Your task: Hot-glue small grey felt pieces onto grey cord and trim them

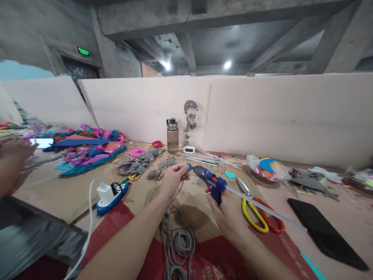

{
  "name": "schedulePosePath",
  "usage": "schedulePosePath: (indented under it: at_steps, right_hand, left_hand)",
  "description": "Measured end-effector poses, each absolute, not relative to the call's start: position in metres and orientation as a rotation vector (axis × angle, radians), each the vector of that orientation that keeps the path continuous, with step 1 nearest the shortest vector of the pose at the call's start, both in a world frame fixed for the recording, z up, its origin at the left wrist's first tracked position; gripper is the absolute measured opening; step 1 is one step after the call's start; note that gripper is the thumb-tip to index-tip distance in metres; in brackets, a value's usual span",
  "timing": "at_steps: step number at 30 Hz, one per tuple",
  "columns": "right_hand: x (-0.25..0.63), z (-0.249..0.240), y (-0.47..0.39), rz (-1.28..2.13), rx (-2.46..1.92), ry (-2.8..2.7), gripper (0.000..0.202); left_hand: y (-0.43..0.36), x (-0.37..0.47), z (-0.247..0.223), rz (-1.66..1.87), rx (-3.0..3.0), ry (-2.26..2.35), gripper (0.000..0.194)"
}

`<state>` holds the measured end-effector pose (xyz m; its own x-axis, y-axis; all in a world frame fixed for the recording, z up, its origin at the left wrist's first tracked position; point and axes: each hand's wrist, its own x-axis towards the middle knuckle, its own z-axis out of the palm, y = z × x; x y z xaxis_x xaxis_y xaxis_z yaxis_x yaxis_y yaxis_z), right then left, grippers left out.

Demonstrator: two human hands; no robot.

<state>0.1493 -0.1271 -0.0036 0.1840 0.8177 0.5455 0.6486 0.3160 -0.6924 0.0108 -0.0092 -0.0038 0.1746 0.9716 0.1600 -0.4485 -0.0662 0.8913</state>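
One glue gun (208, 177); sheet (224, 254): “疾如马”

One glue gun (209, 178), one bottle (173, 139), one white clock (189, 149), one blue power strip (110, 206), two ceiling lamps (167, 65).

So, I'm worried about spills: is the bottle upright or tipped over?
Upright: the bottle stands straight, with its black cap at the top.

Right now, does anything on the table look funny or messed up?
One thing looks a bit odd: the long pale stick poking out behind the blue glue gun, held in the right hand. It looks longer than the gun itself and passes over the scissors, like a tail.
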Motion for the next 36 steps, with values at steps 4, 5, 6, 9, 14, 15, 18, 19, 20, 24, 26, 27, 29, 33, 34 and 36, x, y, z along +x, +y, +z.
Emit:
schedulePosePath:
  at_steps: [4,5,6,9,14,15,18,19,20,24,26,27,29,33,34,36]
  right_hand:
    - [0.1498,-0.0045,-0.1268,0.153,-1.411,-1.57,0.019]
    - [0.15,-0.0049,-0.1265,0.136,-1.411,-1.578,0.019]
    - [0.1503,-0.0053,-0.1263,0.119,-1.411,-1.587,0.019]
    - [0.1509,-0.0067,-0.126,0.072,-1.419,-1.621,0.018]
    - [0.1502,-0.0076,-0.1273,-0.006,-1.441,-1.641,0.021]
    - [0.1498,-0.0072,-0.1277,-0.015,-1.445,-1.647,0.021]
    - [0.1489,-0.0054,-0.1285,-0.022,-1.444,-1.65,0.019]
    - [0.1487,-0.0049,-0.1287,-0.017,-1.442,-1.647,0.019]
    - [0.1486,-0.0046,-0.1288,-0.01,-1.441,-1.644,0.018]
    - [0.149,-0.0055,-0.1289,0.017,-1.44,-1.649,0.018]
    - [0.1495,-0.0067,-0.1283,0.011,-1.433,-1.651,0.018]
    - [0.1498,-0.0073,-0.1279,0.002,-1.433,-1.653,0.018]
    - [0.1503,-0.0084,-0.1269,-0.019,-1.436,-1.655,0.017]
    - [0.1508,-0.0098,-0.1262,-0.017,-1.439,-1.651,0.019]
    - [0.1508,-0.0098,-0.1263,-0.009,-1.439,-1.653,0.019]
    - [0.1506,-0.0097,-0.1267,-0.001,-1.435,-1.661,0.019]
  left_hand:
    - [-0.0083,0.011,-0.0051,1.31,1.05,0.632,0.023]
    - [-0.0087,0.0112,-0.0051,1.308,1.06,0.636,0.023]
    - [-0.0094,0.0114,-0.0049,1.305,1.074,0.644,0.023]
    - [-0.0122,0.0122,-0.0045,1.301,1.139,0.678,0.023]
    - [-0.014,0.0126,-0.0065,1.329,1.239,0.664,0.026]
    - [-0.0138,0.0125,-0.007,1.337,1.246,0.672,0.026]
    - [-0.0127,0.012,-0.0077,1.372,1.25,0.702,0.026]
    - [-0.0124,0.0119,-0.0077,1.385,1.248,0.71,0.026]
    - [-0.0122,0.0118,-0.0077,1.398,1.243,0.715,0.025]
    - [-0.0125,0.012,-0.0072,1.399,1.234,0.7,0.025]
    - [-0.0133,0.0123,-0.0069,1.383,1.228,0.688,0.025]
    - [-0.0137,0.0125,-0.0068,1.377,1.226,0.687,0.025]
    - [-0.0142,0.0126,-0.0065,1.37,1.229,0.686,0.025]
    - [-0.0141,0.0125,-0.0066,1.372,1.242,0.676,0.024]
    - [-0.014,0.0125,-0.0066,1.373,1.239,0.676,0.024]
    - [-0.0138,0.0126,-0.0069,1.372,1.235,0.679,0.024]
